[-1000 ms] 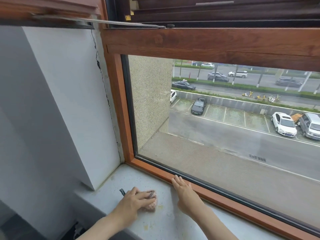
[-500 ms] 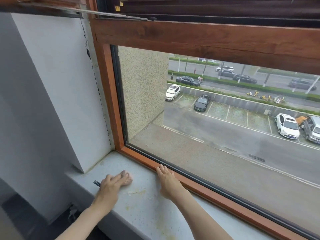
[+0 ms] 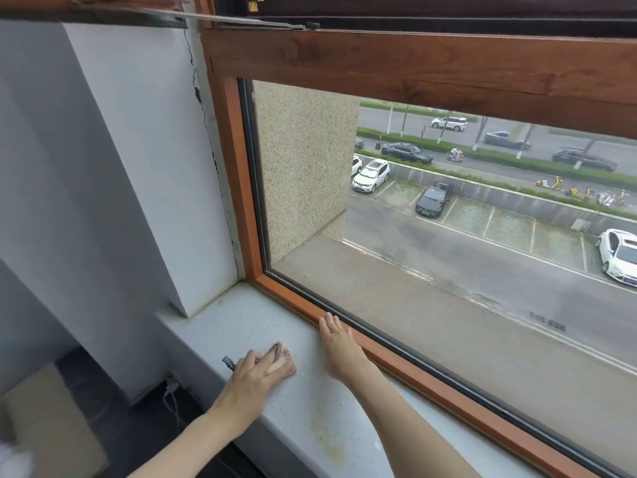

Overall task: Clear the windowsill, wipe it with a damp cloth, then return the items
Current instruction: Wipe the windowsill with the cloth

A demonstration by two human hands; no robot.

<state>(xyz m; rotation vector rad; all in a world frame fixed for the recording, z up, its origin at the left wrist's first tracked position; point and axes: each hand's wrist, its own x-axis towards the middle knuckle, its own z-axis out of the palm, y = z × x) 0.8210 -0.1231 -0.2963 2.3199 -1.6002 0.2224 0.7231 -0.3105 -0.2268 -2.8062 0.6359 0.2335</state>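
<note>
Wipe step, lower centre: left hand flat, fingers together, pressing cloth onto sill for scrub pressure, right hand flat, fingers straight, on frame edge, likely bracing the lean; stain below looks unwiped.

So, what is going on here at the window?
A person is wiping the windowsill. The left hand presses a pinkish cloth flat on the sill near its left end. The right hand rests beside it, fingertips against the wooden window frame. A yellowish stain lies on the sill nearer the person, not yet wiped away.
</note>
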